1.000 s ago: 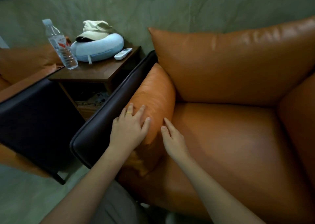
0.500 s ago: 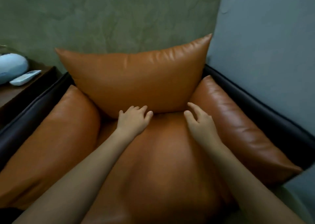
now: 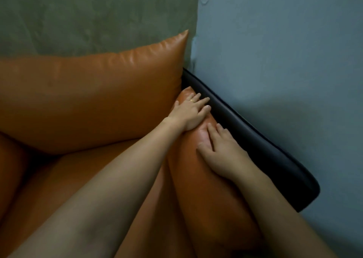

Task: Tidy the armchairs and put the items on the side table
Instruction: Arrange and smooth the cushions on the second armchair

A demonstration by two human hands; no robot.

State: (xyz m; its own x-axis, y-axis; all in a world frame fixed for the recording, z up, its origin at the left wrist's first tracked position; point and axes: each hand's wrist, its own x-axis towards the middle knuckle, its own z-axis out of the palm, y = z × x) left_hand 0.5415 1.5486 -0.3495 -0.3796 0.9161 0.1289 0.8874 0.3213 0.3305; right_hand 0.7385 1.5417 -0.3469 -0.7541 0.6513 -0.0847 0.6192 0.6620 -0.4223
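Observation:
An orange leather armchair fills the view, with a large back cushion (image 3: 94, 98) and a seat cushion (image 3: 64, 179). Both my hands lie flat on the right side cushion (image 3: 204, 189), which leans against the dark armrest frame (image 3: 261, 149). My left hand (image 3: 189, 112) presses the far end of that cushion, fingers straight and reaching the frame's edge. My right hand (image 3: 224, 151) rests on the cushion just nearer to me, fingers straight too. Neither hand holds anything. The side table and its items are out of view.
A blue-grey wall (image 3: 284, 61) runs close along the right of the armrest frame. A green wall (image 3: 88, 16) stands behind the back cushion. The left side cushion (image 3: 9, 169) shows at the left edge.
My view swung right, from the left side cushion and side table to the chair's right side. Both hands moved from the left cushion across the seat onto the right side cushion.

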